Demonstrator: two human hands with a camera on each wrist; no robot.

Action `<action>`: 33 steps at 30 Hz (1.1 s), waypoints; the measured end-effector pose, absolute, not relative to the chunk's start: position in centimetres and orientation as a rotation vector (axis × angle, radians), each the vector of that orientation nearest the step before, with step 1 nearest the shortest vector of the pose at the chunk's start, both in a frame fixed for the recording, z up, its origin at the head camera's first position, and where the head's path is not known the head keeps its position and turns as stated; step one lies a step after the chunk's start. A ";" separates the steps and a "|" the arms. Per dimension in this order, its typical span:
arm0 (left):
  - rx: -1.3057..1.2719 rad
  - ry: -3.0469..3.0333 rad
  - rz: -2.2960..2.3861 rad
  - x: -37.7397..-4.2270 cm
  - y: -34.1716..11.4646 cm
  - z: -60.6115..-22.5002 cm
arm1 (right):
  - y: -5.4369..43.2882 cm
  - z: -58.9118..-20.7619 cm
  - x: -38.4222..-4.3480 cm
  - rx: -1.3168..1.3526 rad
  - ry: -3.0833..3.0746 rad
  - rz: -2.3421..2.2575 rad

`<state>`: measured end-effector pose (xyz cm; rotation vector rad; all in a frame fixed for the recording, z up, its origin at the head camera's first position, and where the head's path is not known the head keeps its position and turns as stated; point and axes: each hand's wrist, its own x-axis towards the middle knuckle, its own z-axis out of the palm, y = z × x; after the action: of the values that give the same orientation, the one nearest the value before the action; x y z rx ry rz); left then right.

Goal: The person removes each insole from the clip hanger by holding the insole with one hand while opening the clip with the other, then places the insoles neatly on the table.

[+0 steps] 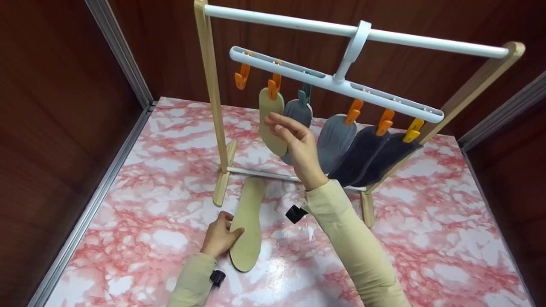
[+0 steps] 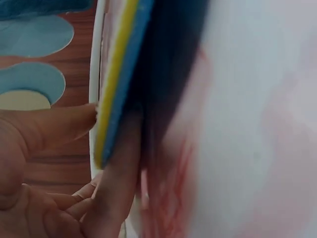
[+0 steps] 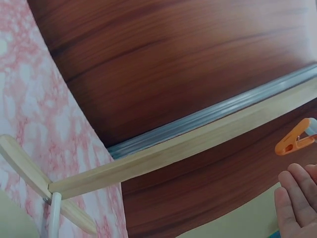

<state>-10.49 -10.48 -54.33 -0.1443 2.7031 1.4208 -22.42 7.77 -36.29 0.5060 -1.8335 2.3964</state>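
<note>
My left hand (image 1: 219,234) pinches a long pale-yellow insole (image 1: 249,226) low over the marbled tabletop, thumb on its upper face. In the left wrist view that insole's edge (image 2: 118,74) shows a yellow layer over a blue one, with fingers behind it. Up at the rack, my right hand (image 1: 300,147) is raised in front of a matching yellow insole (image 1: 268,128), which hangs from an orange clip (image 1: 274,85). Its fingers are extended and overlap the hanging insole in the head view. Straight fingers of this hand (image 3: 297,198) appear below an orange clip (image 3: 292,141) in the right wrist view.
A white clip hanger (image 1: 290,73) hangs from the rack's white rail (image 1: 281,20). Grey-blue insoles (image 1: 337,136) and a dark cloth item (image 1: 362,149) are clipped along it. The leftmost orange clip (image 1: 242,76) holds nothing. Wooden posts (image 1: 212,94) and brown walls surround the work.
</note>
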 end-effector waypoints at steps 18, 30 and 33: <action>-0.108 3.009 0.801 -10.6 -8.9 -52.7 | 9.0 -36.7 -22.7 0.457 -1.828 2.383; -0.026 3.082 0.790 -12.9 -8.7 -51.4 | 9.3 -36.8 -22.6 0.420 -1.840 2.377; 0.019 3.089 0.870 -14.0 -8.8 -51.2 | 9.5 -36.9 -22.7 0.412 -1.852 2.372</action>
<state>-13.98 -8.77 -51.23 0.0189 3.0885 0.8697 -22.66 9.46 -36.94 0.4117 -1.8517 2.3720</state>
